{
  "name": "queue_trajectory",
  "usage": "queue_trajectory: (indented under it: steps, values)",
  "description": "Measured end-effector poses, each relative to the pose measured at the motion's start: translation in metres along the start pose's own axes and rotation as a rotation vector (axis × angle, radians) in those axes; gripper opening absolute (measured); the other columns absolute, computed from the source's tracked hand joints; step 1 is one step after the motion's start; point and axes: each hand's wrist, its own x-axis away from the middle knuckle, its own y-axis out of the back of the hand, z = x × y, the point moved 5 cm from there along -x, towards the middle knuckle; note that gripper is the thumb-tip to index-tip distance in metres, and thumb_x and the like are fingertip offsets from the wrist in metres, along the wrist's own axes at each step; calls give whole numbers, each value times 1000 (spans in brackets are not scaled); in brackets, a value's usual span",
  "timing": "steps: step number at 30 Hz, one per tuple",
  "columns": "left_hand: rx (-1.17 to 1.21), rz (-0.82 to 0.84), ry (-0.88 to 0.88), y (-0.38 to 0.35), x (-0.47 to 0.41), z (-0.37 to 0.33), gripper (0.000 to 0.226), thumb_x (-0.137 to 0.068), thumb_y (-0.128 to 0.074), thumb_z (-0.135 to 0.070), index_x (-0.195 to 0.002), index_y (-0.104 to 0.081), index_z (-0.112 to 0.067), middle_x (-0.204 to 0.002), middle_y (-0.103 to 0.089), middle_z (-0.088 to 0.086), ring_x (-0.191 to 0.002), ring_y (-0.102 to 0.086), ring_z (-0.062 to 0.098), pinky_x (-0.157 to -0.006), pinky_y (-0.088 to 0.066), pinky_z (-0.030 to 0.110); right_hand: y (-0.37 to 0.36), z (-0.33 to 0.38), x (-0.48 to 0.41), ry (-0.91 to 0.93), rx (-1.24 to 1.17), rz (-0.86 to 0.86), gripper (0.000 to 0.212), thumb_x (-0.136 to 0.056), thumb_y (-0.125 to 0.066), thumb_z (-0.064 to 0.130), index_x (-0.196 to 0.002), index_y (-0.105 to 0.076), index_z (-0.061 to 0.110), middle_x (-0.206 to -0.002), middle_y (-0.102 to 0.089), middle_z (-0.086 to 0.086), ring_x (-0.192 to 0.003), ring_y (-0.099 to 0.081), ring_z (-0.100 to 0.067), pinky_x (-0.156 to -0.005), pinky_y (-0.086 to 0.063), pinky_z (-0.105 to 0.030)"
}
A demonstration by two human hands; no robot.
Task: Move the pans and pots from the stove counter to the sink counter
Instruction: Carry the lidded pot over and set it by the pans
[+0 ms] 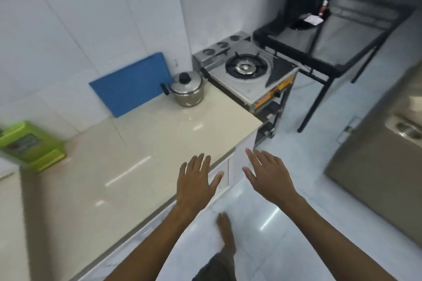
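Counter (146, 143): lidded pot (187, 90), hands (197, 180) seemingly empty.

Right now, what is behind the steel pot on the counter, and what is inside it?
Behind the steel pot a blue cutting board leans against the tiled wall. The pot's lid is on, so its inside cannot be seen.

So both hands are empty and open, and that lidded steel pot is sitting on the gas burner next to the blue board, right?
Not quite. In the head view the lidded steel pot stands on the cream counter, beside the blue board; the gas burner is bare. The left hand and right hand are indeed empty and open.
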Motion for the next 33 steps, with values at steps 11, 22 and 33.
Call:
queue_trajectory:
  steps: [11,22,33]
  values:
    - [-9,3,364,-17,-209,105,65,-98,-44,-60,-139,-57,-12,-146,-57,12,-135,-51,29,-112,-37,48,-15,-15,-266,199,-40,65,58,-102,-41,46,-149,-43,12,-134,-63,-8,-119,-60,-28,-92,-50,-45]
    - [254,-11,887,-41,-344,196,60,-102,-38,-55,-143,-50,-12,-145,-56,13,-130,-53,33,-107,-39,48,-85,-49,-519,12,-449,237,57,-100,-43,50,-146,-32,18,-114,-69,-16,-104,-64,-40,-82,-50,-47]
    - [613,-266,1265,-100,-448,228,37,-108,-41,-27,-143,-50,-18,-132,-66,6,-113,-62,28,-88,-38,23,-175,-56,-619,-41,-717,307,62,-98,-30,56,-150,-39,22,-122,-68,-21,-104,-65,-44,-85,-52,-46]
